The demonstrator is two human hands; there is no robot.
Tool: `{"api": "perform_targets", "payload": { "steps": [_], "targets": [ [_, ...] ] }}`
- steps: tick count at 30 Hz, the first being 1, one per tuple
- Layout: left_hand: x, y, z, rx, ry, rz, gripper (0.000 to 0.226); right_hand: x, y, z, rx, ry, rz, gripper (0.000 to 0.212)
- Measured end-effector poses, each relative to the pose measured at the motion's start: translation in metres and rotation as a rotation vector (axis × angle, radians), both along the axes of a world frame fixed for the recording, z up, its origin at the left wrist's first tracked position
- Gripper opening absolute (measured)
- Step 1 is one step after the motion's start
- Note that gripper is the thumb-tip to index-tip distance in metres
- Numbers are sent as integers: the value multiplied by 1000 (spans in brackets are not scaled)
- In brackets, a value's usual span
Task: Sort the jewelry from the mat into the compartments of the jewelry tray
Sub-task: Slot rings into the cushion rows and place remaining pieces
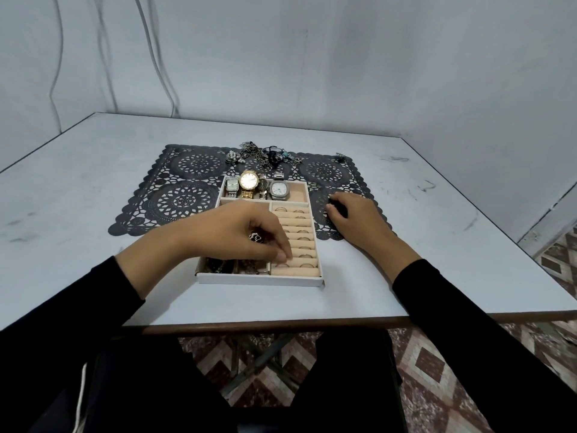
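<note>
Watches (pixel 249 182) fill rear of tray (pixel 259 280); left grip (pixel 246 232) pinches jewelry (pixel 256 237), right grip (pixel 352 217) unclear.

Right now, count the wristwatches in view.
4, all in the white jewelry tray's far compartment, left to right: silver rectangular watch, gold round watch, dark watch half hidden, silver cushion-shaped watch.
</note>
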State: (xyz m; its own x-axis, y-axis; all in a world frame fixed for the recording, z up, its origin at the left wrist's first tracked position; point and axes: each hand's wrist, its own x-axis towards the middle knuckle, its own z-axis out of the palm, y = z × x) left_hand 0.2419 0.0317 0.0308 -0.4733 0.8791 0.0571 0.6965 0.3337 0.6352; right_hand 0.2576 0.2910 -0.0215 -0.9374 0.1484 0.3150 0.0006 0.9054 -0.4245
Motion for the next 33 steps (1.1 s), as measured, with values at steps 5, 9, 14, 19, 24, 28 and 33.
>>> {"api": "perform_targets", "payload": {
  "steps": [5, 9, 14, 19, 24, 28, 33],
  "targets": [
    [-21, -11, -11, 296, -33, 286, 17, -5, 3, 2, -5, -13, -6, 37],
    [-57, -24, -23, 273, 138, 527, 24, -14, 7, 4, 14, -22, 3, 33],
    [-101, -39, -36, 137, 237, 616, 34, -40, 15, 7, 28, -70, -16, 40],
    [-139, -45, -40, -64, 282, 647, 43, -67, 17, 12, 31, -100, -4, 43],
    [-167, -39, -46, -286, 317, 649, 56, -101, 17, 12, 33, -116, 20, 43],
    [-187, -34, -47, -356, 304, 616, 80, -128, 16, 11, 41, -113, 48, 44],
    [-206, -28, -47, -353, 303, 580, 100, -156, 14, 9, 39, -104, 75, 43]
  ]
}}
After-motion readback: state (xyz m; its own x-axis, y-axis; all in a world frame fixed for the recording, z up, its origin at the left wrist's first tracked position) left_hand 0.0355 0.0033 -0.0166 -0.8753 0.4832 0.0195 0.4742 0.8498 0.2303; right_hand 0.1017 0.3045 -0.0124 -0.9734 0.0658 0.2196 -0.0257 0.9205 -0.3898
